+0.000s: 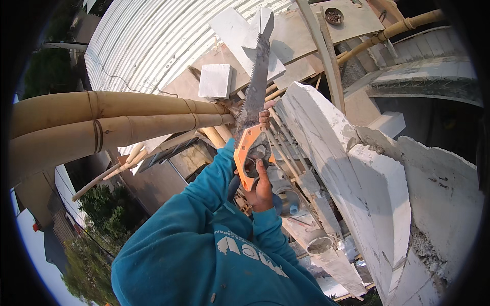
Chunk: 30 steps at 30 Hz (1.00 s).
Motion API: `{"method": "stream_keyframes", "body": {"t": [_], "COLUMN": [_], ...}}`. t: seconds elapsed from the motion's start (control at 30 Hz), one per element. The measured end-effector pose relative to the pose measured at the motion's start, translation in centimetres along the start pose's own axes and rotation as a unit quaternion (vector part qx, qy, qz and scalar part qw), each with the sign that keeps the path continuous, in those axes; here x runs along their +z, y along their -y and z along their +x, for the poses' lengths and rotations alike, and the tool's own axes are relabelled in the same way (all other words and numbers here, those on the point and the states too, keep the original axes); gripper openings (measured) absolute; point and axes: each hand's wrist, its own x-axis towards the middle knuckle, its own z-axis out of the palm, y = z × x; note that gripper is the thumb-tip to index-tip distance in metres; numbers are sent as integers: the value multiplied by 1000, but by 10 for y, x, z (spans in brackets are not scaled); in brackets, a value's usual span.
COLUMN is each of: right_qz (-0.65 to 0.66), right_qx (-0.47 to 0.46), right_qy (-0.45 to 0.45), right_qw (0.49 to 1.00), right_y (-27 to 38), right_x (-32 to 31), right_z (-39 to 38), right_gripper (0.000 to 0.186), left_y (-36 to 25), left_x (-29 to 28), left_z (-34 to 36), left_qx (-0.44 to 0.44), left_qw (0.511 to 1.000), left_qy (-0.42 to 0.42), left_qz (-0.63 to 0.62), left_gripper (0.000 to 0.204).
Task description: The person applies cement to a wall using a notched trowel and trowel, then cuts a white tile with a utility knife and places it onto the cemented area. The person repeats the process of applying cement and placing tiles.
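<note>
A hand saw with an orange handle (247,153) and a worn, dusty blade (258,76) points up and away from me, its teeth along the left edge. My right hand (261,191) is wrapped round the handle, thumb uppermost. Behind the blade's base, my left hand (265,116) is closed on the saw; only its fingers show at the blade's right edge, the rest being hidden. Past the saw's tip, white blocks lie on boards: a squarish block (215,80), a long block (227,33) and another block (261,25) resting across it.
Thick bamboo poles (122,118) cross at the left. On the right rises a white block wall (352,178) with rough edges. Corrugated roofing (148,38) spreads at the far left. A small bowl (334,16) sits on boards; a round container (319,244) stands below.
</note>
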Motion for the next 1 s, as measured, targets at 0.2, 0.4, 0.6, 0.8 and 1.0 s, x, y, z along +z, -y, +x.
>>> {"method": "stream_keyframes", "body": {"t": [0.2,0.4,0.6,0.8,1.0], "right_qz": [-380,-596,-683,-687,-682], "right_qx": [-234,-297,-366,-375,-350], "right_qy": [-112,-140,-136,-126,-138], "right_qw": [888,733,618,609,627], "right_y": [35,75,85,76,68], "right_x": [24,14,24,16,-4], "right_z": [56,151,246,303,304], "right_gripper": [28,26,26,20,27], "left_y": [-105,-218,-264,-288,-297], "left_x": [-60,-91,-76,-99,-107], "left_z": [15,65,180,234,250], "left_qx": [158,160,194,215,146], "left_qw": [784,595,374,386,440], "left_qy": [-340,-414,-357,-377,-363], "left_qz": [495,670,834,814,808], "left_gripper": [54,79,78,76,74]}}
